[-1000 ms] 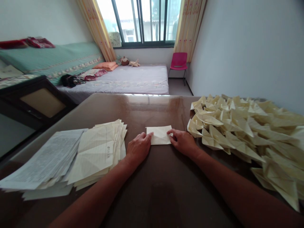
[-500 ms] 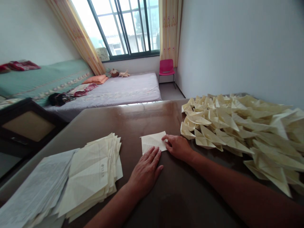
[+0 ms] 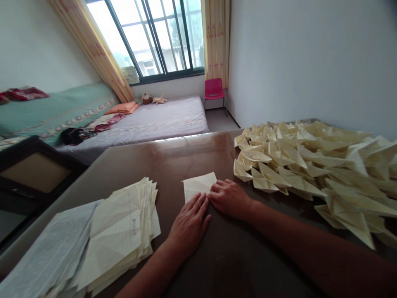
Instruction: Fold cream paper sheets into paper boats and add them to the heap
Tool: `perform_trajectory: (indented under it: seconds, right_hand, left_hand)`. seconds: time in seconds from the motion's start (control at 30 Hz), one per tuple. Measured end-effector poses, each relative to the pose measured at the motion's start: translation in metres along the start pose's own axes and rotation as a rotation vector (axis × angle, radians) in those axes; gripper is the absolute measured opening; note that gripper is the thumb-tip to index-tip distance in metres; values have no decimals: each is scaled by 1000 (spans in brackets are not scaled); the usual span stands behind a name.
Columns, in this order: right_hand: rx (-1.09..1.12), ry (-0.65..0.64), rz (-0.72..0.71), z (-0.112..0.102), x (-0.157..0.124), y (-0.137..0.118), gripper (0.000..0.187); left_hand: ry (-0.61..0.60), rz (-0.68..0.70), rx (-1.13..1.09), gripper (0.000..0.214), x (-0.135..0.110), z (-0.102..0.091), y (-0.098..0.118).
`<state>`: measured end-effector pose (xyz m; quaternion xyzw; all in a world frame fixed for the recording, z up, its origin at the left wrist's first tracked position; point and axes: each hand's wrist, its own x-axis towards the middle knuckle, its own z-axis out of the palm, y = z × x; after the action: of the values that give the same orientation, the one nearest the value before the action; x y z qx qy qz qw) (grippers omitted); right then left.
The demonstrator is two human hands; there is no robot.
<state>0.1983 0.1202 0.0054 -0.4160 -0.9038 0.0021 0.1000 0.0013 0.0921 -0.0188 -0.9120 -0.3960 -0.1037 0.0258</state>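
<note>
A small folded sheet of cream paper lies on the brown tabletop in front of me, with crease lines across it. My left hand is open and rests flat, its fingertips pressing on the paper's near edge. From the right, my right hand has its fingers curled over the paper's right edge, close beside the left fingertips; its thumb is mostly hidden. Left of my hands sits a stack of creased cream sheets, the top one bearing printed characters. A heap of folded paper boats spreads over the table's right side.
Grey printed sheets are piled at the table's left edge, partly under the cream stack. Beyond the brown table are a bed, a pink chair and a window. A dark cabinet stands at left.
My right hand has slid from the paper's upper right corner down its right edge, towards the left fingertips. My left hand stays on the paper. The whole view has shifted slightly.
</note>
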Motion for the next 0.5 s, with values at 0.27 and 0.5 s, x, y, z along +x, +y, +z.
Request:
perform_trajectory:
  seconds: [0.27, 0.5]
  right_hand:
    - [-12, -3, -33, -1, 0, 20, 32]
    - [-91, -10, -14, -2, 0, 18, 25]
  left_hand:
    - [23, -36, 64, 37, -6, -5, -12]
    - [75, -7, 130, 29, -6, 0, -28]
